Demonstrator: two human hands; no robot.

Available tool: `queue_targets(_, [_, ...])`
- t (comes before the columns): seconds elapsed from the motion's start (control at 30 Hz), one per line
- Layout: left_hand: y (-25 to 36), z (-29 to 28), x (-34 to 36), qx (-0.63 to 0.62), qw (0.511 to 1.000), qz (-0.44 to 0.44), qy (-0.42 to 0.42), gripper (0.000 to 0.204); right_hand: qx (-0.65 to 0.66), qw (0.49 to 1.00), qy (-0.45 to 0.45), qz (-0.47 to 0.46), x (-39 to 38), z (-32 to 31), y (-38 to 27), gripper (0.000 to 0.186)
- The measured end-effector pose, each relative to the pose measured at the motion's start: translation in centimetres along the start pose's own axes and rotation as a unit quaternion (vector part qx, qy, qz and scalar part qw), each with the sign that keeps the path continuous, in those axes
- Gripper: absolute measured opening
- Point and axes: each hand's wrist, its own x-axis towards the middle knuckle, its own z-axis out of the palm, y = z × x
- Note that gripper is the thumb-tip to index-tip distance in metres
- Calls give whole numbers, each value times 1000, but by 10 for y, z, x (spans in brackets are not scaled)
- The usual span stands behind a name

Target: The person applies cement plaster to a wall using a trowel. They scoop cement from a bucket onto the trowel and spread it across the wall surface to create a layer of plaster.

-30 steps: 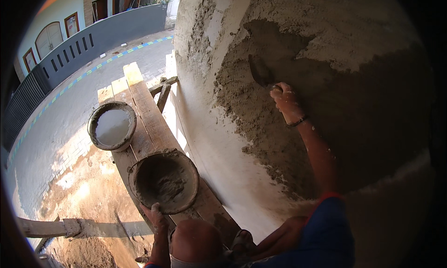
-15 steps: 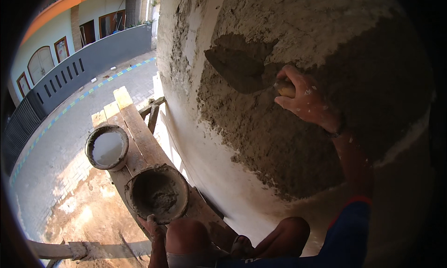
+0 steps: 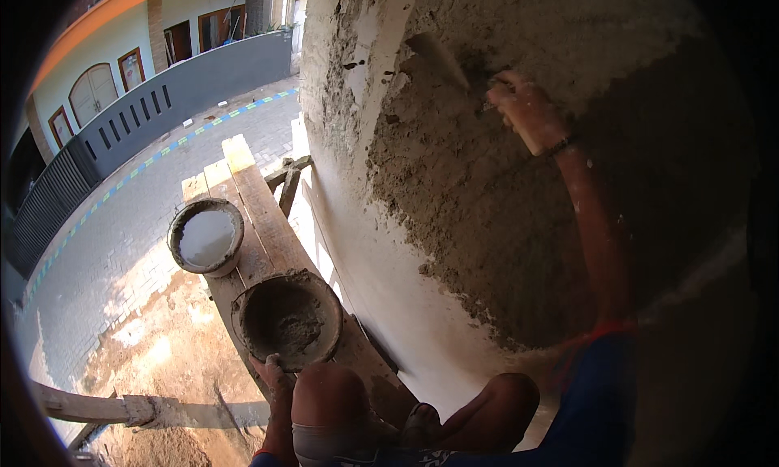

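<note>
My right hand is closed round the handle of a trowel, its blade smeared by motion against the wall. Wet grey mortar covers a wide patch of that wall, with a rough lower edge. Down by my knee, my left hand grips the near rim of a dark mortar bucket, thumb over the edge. Some wet mortar lies in the bottom of this bucket. Just beyond it stands a second bucket holding cloudy water.
Both buckets stand on a scaffold of wooden planks beside the wall, where I sit with bent knees. A wooden beam crosses at lower left above sandy ground. Beyond lie a paved street and a grey fence.
My right hand has moved up the wall with the trowel, and the blade has turned. The mortar heap at the blade has been spread or is gone. My left hand stays at the bucket rim.
</note>
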Motion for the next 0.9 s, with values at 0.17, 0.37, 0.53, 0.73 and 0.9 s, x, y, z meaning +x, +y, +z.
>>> queue_targets(0.17, [4,-11,8,-45,998,34,28,83,103,984,137,-42,10,-80,38,59])
queue_targets(0.37, [21,0,11,-129,990,24,58,78,55,968,-201,137,-91,54,19,38])
queue_targets(0.53, [23,51,19,-159,986,30,-38,74,-81,924,-329,-181,-178,168,69,44])
queue_targets(0.73, [50,25,13,-71,991,54,-95,58,-347,818,-328,-320,-188,283,4,15])
queue_targets(0.9, [35,3,25,-45,995,49,-79,63,-330,834,-187,-400,-200,370,-5,11])
